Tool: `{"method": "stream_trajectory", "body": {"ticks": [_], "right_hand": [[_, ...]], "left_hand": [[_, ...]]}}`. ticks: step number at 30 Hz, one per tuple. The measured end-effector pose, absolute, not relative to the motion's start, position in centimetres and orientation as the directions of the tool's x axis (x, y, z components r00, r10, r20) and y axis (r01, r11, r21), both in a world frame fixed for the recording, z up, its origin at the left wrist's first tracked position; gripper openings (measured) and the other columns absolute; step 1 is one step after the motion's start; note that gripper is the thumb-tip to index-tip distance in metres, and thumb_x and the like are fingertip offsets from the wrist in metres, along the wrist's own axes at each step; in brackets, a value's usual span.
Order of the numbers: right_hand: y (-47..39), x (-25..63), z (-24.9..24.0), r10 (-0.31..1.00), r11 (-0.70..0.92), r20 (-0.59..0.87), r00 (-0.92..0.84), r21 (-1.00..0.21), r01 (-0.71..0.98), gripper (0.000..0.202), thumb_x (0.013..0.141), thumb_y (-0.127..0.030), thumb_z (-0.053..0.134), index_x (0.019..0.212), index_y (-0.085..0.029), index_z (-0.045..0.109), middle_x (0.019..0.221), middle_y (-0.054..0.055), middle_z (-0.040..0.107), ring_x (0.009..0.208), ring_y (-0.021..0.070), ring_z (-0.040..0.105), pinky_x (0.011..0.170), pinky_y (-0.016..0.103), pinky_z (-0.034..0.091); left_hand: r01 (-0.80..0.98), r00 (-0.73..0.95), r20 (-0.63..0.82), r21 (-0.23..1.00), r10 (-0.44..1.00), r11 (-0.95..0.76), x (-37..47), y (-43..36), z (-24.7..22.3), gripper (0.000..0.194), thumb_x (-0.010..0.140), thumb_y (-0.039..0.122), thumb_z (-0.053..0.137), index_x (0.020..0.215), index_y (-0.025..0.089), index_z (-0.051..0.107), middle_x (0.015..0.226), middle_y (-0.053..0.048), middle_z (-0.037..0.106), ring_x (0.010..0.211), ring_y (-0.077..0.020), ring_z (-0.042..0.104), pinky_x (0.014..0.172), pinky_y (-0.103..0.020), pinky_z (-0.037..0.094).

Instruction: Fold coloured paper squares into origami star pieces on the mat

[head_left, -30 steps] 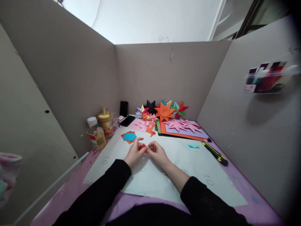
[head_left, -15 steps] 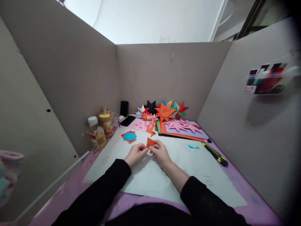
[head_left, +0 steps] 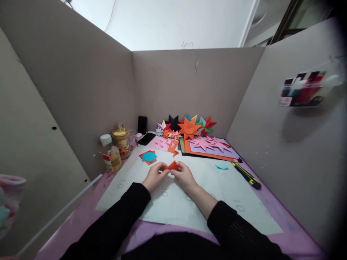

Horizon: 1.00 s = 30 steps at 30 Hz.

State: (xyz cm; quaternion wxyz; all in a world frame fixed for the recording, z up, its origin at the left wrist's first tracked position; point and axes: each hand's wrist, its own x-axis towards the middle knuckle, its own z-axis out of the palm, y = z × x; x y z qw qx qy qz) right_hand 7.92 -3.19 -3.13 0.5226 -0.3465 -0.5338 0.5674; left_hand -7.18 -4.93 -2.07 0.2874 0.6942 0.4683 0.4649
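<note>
A small folded piece of orange paper (head_left: 172, 165) is held up between both hands, above the white sheet (head_left: 179, 211). My left hand (head_left: 155, 176) pinches its left end, and my right hand (head_left: 185, 176) pinches the right end. Beyond the hands lie an orange strip (head_left: 172, 146) and a small folded orange piece (head_left: 175, 153). Blue paper (head_left: 149, 156) rests on orange and red squares to the left. A folded turquoise piece (head_left: 221, 167) lies to the right.
A yellow-black cutter (head_left: 246, 176) lies at the right. Paper stars (head_left: 190, 128) stand at the back, beside pink stars (head_left: 202, 143) on stacked coloured sheets. At the left are a bottle (head_left: 111, 153), a lidded jar (head_left: 121, 142) and a phone (head_left: 146, 139). Grey panels surround the table.
The orange paper has gone from an upright triangle to a lower, flatter shape between my fingers. My right hand has shifted slightly at its right end.
</note>
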Motion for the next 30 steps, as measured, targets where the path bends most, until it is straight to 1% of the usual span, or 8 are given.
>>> {"method": "stream_trajectory", "body": {"ticks": [3,8,12,17,21,24,27,30], "right_hand": [[-3.3,8.0,-3.1,0.960,0.156,0.194,-0.201,-0.969,-0.191,0.017,0.062,-0.020,0.064,0.073,-0.018,0.051,0.066,-0.003,0.057,0.059,0.0117,0.052,0.056,0.023,0.039],[-3.4,8.4,-2.9,0.936,0.311,0.316,-0.153,-0.949,-0.055,0.021,0.066,-0.025,0.063,0.085,-0.020,0.056,0.088,0.002,0.058,0.080,0.0166,0.055,0.064,0.026,0.042],[-3.2,8.7,-3.0,0.914,0.396,0.388,-0.120,-0.917,0.052,0.011,0.070,-0.027,0.059,0.077,-0.019,0.059,0.088,0.004,0.057,0.084,0.0186,0.055,0.064,0.027,0.042],[-3.1,8.8,-2.9,0.891,0.443,0.430,-0.150,-0.894,0.072,0.007,0.069,-0.024,0.060,0.075,-0.019,0.060,0.091,0.005,0.056,0.086,0.0186,0.055,0.065,0.027,0.043],[-3.3,8.9,-2.7,0.881,0.446,0.424,-0.210,-0.892,0.069,0.007,0.070,-0.026,0.060,0.073,-0.019,0.060,0.094,0.006,0.055,0.089,0.0192,0.054,0.067,0.027,0.044],[-3.5,8.9,-2.5,0.872,0.450,0.424,-0.243,-0.891,0.062,0.009,0.071,-0.028,0.060,0.073,-0.019,0.060,0.098,0.006,0.054,0.093,0.0196,0.053,0.071,0.028,0.044],[-3.7,9.0,-2.3,0.870,0.441,0.413,-0.270,-0.896,0.049,0.009,0.072,-0.028,0.060,0.074,-0.020,0.060,0.102,0.006,0.054,0.096,0.0199,0.052,0.074,0.029,0.044],[-3.9,9.0,-2.1,0.864,0.433,0.399,-0.307,-0.900,0.050,0.008,0.072,-0.028,0.060,0.075,-0.020,0.060,0.106,0.006,0.052,0.098,0.0200,0.051,0.077,0.030,0.043]], "left_hand": [[0.395,0.119,0.390,0.825,0.913,-0.404,-7.1,-4.9,-2.2,0.010,0.076,0.024,0.055,0.075,0.015,0.057,0.072,-0.001,0.060,0.068,-0.0124,0.056,0.059,-0.021,0.045],[0.477,0.105,0.497,0.735,0.862,-0.482,-7.4,-5.0,-2.4,0.007,0.076,0.019,0.053,0.073,0.016,0.058,0.073,-0.001,0.060,0.069,-0.0118,0.055,0.057,-0.020,0.045],[0.514,0.116,0.564,0.670,0.817,-0.536,-7.5,-5.1,-2.1,0.007,0.077,0.017,0.053,0.075,0.017,0.059,0.073,-0.002,0.059,0.069,-0.0117,0.054,0.058,-0.021,0.046],[0.413,0.093,0.573,0.722,0.814,-0.555,-7.6,-5.1,-1.7,0.005,0.077,0.020,0.056,0.079,0.017,0.060,0.082,-0.004,0.061,0.081,-0.0145,0.057,0.063,-0.023,0.048],[0.395,0.092,0.561,0.738,0.823,-0.548,-7.6,-5.0,-1.9,0.007,0.078,0.019,0.054,0.080,0.017,0.061,0.079,-0.004,0.064,0.076,-0.0139,0.059,0.065,-0.024,0.049],[0.449,0.124,0.623,0.659,0.772,-0.604,-7.7,-5.1,-2.0,0.008,0.079,0.019,0.053,0.080,0.017,0.061,0.078,-0.004,0.065,0.073,-0.0141,0.059,0.066,-0.026,0.048],[0.502,0.183,0.686,0.551,0.704,-0.667,-7.8,-5.4,-1.8,0.010,0.081,0.019,0.051,0.081,0.018,0.061,0.078,-0.004,0.065,0.074,-0.0143,0.059,0.072,-0.029,0.047],[0.545,0.251,0.702,0.467,0.666,-0.697,-7.9,-5.6,-1.6,0.014,0.083,0.019,0.048,0.081,0.019,0.062,0.081,-0.004,0.067,0.077,-0.0151,0.059,0.078,-0.032,0.045]]}}
